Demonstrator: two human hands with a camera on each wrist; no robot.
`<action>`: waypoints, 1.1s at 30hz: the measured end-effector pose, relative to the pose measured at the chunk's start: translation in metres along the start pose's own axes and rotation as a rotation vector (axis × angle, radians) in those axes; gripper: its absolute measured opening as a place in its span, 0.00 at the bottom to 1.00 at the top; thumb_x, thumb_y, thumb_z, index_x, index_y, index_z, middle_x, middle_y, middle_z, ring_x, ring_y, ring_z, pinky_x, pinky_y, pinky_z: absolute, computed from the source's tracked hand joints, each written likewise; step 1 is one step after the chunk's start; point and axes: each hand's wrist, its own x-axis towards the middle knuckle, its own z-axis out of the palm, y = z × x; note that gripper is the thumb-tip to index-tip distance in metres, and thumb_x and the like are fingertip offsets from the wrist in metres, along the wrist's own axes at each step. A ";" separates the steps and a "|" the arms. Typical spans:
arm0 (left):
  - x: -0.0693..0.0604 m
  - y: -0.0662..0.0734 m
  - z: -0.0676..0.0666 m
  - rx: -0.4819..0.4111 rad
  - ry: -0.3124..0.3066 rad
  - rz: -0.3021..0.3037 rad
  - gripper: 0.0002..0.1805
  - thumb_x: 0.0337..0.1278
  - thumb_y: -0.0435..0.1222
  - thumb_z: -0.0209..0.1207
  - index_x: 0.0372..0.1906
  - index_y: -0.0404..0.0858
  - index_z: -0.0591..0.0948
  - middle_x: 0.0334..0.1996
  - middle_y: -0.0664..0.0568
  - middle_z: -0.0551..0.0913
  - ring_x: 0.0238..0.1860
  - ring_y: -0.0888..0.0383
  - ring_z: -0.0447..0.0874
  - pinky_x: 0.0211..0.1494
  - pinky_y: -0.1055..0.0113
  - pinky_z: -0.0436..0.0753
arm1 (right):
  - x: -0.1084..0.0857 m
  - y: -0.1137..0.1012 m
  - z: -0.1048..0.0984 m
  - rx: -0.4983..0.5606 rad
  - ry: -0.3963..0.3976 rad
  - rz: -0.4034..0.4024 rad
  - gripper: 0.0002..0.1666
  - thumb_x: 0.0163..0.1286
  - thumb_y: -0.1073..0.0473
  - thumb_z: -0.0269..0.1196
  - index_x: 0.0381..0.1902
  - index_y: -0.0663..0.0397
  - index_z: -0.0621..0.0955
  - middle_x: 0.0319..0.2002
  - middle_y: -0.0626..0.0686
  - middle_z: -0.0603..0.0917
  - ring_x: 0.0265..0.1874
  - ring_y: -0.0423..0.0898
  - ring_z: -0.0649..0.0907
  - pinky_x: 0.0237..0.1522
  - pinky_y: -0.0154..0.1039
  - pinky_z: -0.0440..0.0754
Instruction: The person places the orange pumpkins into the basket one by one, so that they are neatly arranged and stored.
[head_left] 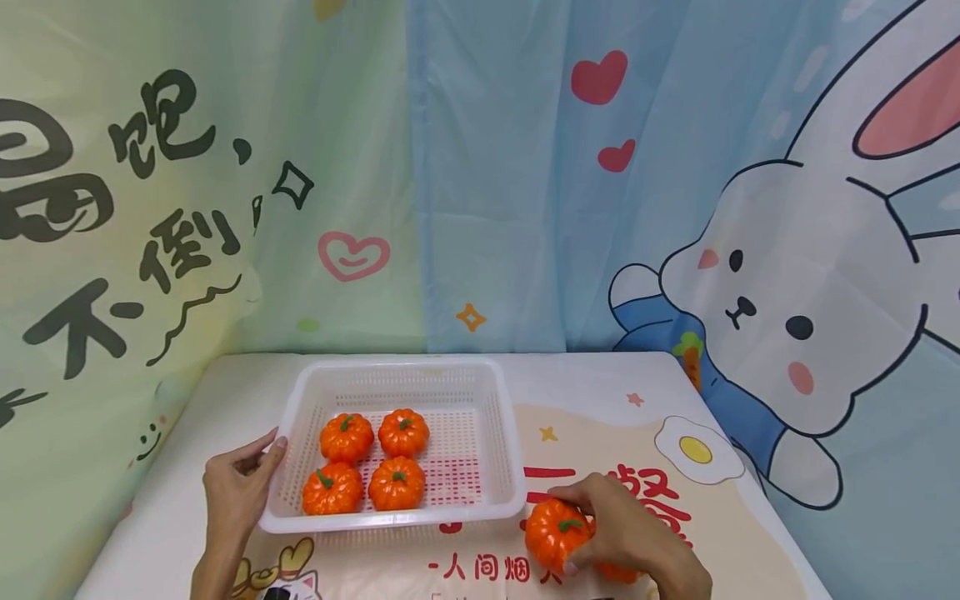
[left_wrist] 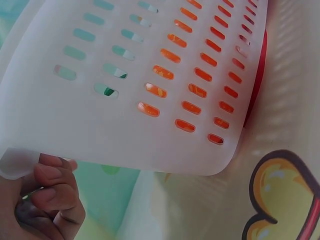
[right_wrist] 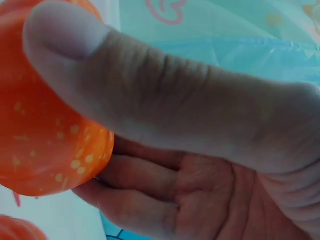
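Observation:
A white plastic basket (head_left: 465, 417) with slotted walls stands on the table, several small orange pumpkins (head_left: 397, 483) with green stems grouped in its left half. At its left side my left hand (head_left: 238, 483) pinches the rim; the left wrist view shows curled fingers (left_wrist: 57, 192) under that rim. To the right of the basket, my right hand (head_left: 626, 525) grips another pumpkin (head_left: 553, 533), thumb on the near side. Close up, the right wrist view has the thumb lying across this pumpkin (right_wrist: 50, 135). One more pumpkin (head_left: 618, 572) is mostly hidden beneath the right hand.
The table (head_left: 585, 379) has a printed cover with a fried egg, red characters and a cartoon cat. Behind it hangs a curtain (head_left: 491, 183) with hearts and a large rabbit. The basket's right half shows its bare perforated floor.

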 end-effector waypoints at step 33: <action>-0.002 -0.002 0.000 -0.018 0.006 0.010 0.18 0.70 0.36 0.72 0.59 0.32 0.89 0.23 0.55 0.82 0.23 0.67 0.73 0.26 0.76 0.72 | -0.017 -0.031 -0.013 -0.073 0.064 -0.010 0.49 0.45 0.50 0.90 0.68 0.46 0.87 0.56 0.45 0.90 0.64 0.51 0.79 0.62 0.55 0.88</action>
